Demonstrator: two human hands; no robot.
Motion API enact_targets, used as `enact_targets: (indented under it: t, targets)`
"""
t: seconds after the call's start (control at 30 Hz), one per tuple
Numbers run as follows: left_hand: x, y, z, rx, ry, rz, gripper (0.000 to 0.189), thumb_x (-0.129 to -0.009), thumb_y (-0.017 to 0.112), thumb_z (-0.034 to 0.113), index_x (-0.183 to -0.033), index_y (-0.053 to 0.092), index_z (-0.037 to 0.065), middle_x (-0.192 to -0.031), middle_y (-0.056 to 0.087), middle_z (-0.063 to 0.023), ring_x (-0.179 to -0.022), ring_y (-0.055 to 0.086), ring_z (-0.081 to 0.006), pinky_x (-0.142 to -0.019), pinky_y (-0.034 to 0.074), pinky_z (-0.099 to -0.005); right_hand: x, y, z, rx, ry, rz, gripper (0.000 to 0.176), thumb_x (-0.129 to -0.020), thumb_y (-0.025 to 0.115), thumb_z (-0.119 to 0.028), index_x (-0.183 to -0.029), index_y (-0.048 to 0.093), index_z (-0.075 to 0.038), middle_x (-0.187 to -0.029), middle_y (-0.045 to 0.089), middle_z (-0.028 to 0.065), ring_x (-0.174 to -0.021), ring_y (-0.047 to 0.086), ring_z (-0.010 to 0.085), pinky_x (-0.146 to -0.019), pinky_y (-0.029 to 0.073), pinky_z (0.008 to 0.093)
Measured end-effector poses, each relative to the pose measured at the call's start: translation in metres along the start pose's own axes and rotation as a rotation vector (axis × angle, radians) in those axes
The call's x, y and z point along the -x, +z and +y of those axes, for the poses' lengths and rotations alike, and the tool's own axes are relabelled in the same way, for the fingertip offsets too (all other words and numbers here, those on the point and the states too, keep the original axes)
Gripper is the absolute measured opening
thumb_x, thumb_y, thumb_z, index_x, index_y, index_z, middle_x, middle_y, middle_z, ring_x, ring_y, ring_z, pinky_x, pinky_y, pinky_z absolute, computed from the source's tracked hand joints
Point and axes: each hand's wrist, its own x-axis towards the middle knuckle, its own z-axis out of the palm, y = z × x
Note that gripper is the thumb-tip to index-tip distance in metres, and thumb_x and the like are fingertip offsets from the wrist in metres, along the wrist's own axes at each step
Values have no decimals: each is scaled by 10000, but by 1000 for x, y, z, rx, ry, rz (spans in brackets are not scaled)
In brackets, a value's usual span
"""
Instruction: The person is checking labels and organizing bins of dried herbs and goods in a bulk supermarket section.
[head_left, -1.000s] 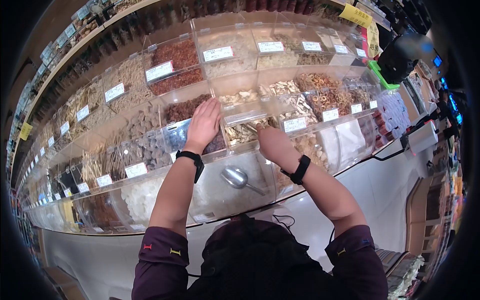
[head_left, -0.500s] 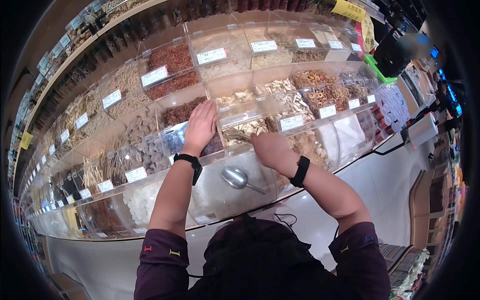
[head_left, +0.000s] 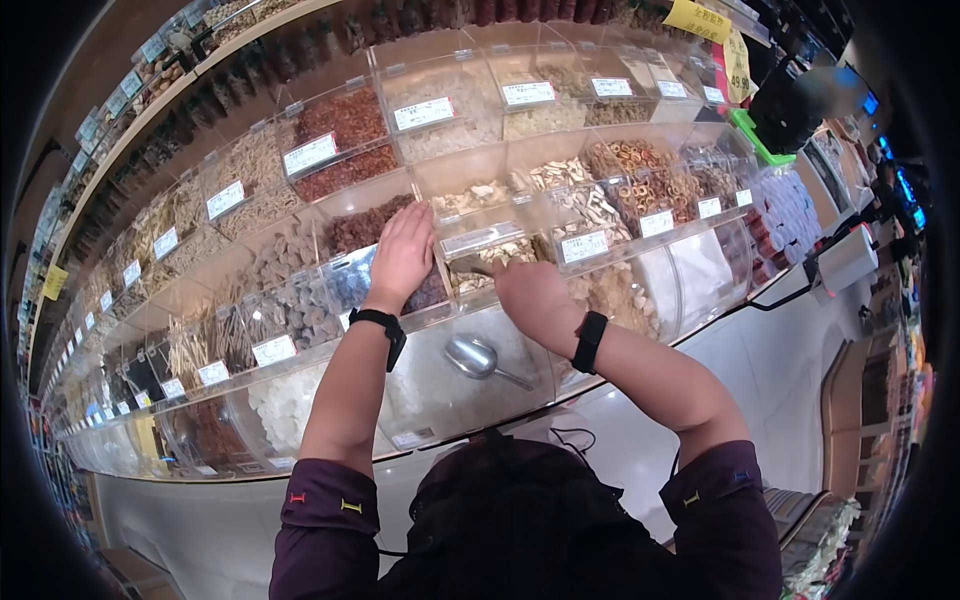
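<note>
Right hand closed round a tool, its end toward ten o'clock, by dried slices; left hand flat, fingers extended.

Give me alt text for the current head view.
The wearer's right hand, gripping a partly hidden object, is at a clear bin of pale dried slices; the left hand lies flat beside it, near dark dried goods. A metal scoop lies below.

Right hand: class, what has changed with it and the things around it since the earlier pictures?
The right hand has shifted left and slightly toward the person, at the dried slices. The left hand and metal scoop stayed put.
</note>
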Motion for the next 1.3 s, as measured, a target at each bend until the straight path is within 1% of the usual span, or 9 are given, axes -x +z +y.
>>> enact_targets:
  t: [0.2,0.27,0.43,0.5,0.73,0.83,0.93,1.13,1.3]
  targets:
    - [2,2,0,3,-3,-12,353,-957,601,145,-1268,635,-20,-1351,628,-170,-1295,563,-331,-1138,411,-442,-21,24,-9,20,31,132,271,-942,565,-77,-1185,638,17,-878,701,98,-752,727,209,-599,565,292]
    - [2,1,-1,3,-5,-15,351,-959,599,147,-1266,635,-20,-1352,627,-170,-1297,561,-331,-1138,411,-442,-20,37,-18,39,27,105,386,-930,549,-61,-1304,590,23,-919,697,141,-720,730,255,-580,578,341]
    - [3,1,-1,13,-4,-16,359,-957,599,144,-1274,625,-22,-1358,620,-174,-1308,552,-331,-1140,408,-441,-19,16,-4,-101,95,39,364,-934,536,-80,-1280,602,13,-946,704,133,-725,736,270,-587,582,359]
    - [2,-2,1,13,-14,-23,357,-955,599,141,-1271,625,-24,-1355,621,-176,-1306,554,-334,-1141,408,-443,-14,9,-1,-72,133,149,208,-941,556,-103,-1084,682,-17,-875,728,107,-774,744,243,-618,584,336]
    - [1,0,1,19,-11,-19,349,-951,604,134,-1260,625,-27,-1341,629,-184,-1297,559,-350,-1139,411,-450,-54,46,7,-215,120,104,158,-867,589,-108,-868,740,-62,-885,736,157,-792,748,278,-642,593,392]
    - [3,3,-2,20,-21,-45,388,-935,600,141,-1293,608,-9,-1380,602,-165,-1326,533,-323,-1166,380,-454,-81,77,-1,-342,221,416,173,-869,564,-113,-876,729,-59,-906,726,180,-857,716,341,-740,562,451]
    - [3,4,-1,24,-30,-44,378,-930,606,136,-1279,618,-10,-1375,606,-167,-1322,537,-327,-1164,384,-456,-91,71,-10,-396,224,482,188,-888,544,-120,-888,716,-45,-912,725,179,-889,699,353,-797,533,475]
    - [0,1,-2,4,-15,-32,374,-932,623,145,-1267,627,-23,-1355,620,-182,-1308,552,-345,-1143,410,-450,-84,74,3,-484,157,329,186,-887,567,-161,-907,719,-55,-922,727,175,-898,701,338,-809,532,478]
    - [2,1,-2,18,-27,-48,372,-946,608,167,-1274,621,-9,-1385,600,-172,-1339,525,-317,-1165,381,-453,-50,44,9,-306,133,179,169,-865,587,-131,-831,740,-67,-821,731,175,-767,735,333,-686,578,459]
